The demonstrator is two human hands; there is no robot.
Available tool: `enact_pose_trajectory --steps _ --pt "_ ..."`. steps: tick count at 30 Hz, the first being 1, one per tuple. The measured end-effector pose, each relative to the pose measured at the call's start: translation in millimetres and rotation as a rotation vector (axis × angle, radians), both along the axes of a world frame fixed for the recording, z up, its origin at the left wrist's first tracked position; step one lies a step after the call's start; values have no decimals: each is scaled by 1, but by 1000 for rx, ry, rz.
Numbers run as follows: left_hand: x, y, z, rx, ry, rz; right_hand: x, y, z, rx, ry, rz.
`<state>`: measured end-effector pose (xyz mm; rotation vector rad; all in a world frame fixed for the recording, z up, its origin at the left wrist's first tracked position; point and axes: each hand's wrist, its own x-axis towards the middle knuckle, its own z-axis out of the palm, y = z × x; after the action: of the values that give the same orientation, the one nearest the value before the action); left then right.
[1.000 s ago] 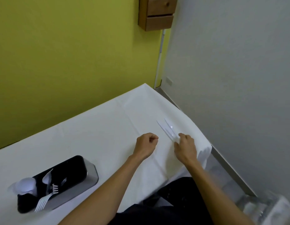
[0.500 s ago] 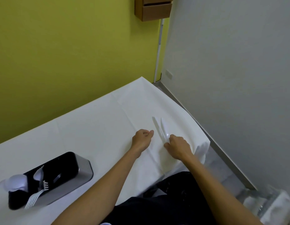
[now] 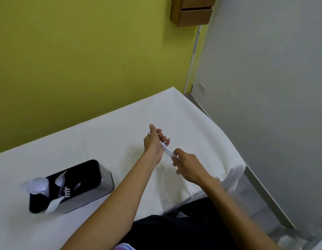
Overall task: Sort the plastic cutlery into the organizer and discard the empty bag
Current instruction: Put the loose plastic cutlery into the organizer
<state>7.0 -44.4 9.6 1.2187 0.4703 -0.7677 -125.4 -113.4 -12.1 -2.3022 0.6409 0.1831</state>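
White plastic knives (image 3: 167, 150) are lifted off the white table (image 3: 120, 134), held between both hands. My right hand (image 3: 188, 166) pinches their near ends. My left hand (image 3: 155, 143) closes around their far ends, which pass into its palm. How many knives there are is unclear. The black and steel organizer (image 3: 88, 179) lies at the left. It holds white forks (image 3: 56, 202) and clear spoons (image 3: 60, 180), with a clear rounded piece (image 3: 35, 184) at its left end. No bag is visible.
A yellow wall runs behind the table and a grey wall stands at the right. A wooden drawer box (image 3: 191, 11) hangs high in the corner. The tablecloth corner (image 3: 234, 175) drapes over the right edge. Something clear and blurred (image 3: 301, 240) lies on the floor at bottom right.
The knives lay on the cloth under my right hand. Both hands have since lifted them off the table, and my left hand has opened from a fist and closed around their far ends.
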Motion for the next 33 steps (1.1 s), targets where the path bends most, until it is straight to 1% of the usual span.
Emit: enact_pose_trajectory --steps 2,5,6,7,9,11,12,13,15,17,19,21,22,26,29,31,33 --pt "-1 5 1 -21 -24 11 5 4 4 59 -20 -21" --pt "2 17 8 -60 -79 58 9 12 9 88 -69 -58" --pt "5 21 11 -80 -85 94 9 14 9 165 -94 -119" --pt "9 26 15 -103 -83 138 11 17 11 289 -127 -216" --pt "15 34 22 -146 -72 208 17 24 14 585 -180 -481" --pt "15 41 29 -167 -65 234 31 34 18 896 -207 -715" --pt "13 43 32 -167 -67 232 39 38 22 1011 -217 -788" --pt "11 47 35 -168 -72 235 45 42 26 1083 -225 -826" --pt "10 56 43 -170 -114 243 56 51 35 1152 -250 -862" --pt "16 71 56 -150 -205 249 67 64 41 1194 -259 -835" --pt "20 89 69 -102 -296 250 78 78 45 1229 -246 -747" --pt "23 110 80 -57 -381 275 93 96 48 1214 -208 -605" --pt "24 118 85 -44 -422 284 98 103 49 1156 -188 -528" --pt "38 176 102 57 -588 381 115 147 51 687 -124 -210" --pt "49 216 99 180 -657 430 114 174 47 505 -132 25" --pt "51 229 93 209 -663 438 111 186 44 421 -160 117" --pt "49 236 90 199 -661 452 110 195 41 374 -188 149"
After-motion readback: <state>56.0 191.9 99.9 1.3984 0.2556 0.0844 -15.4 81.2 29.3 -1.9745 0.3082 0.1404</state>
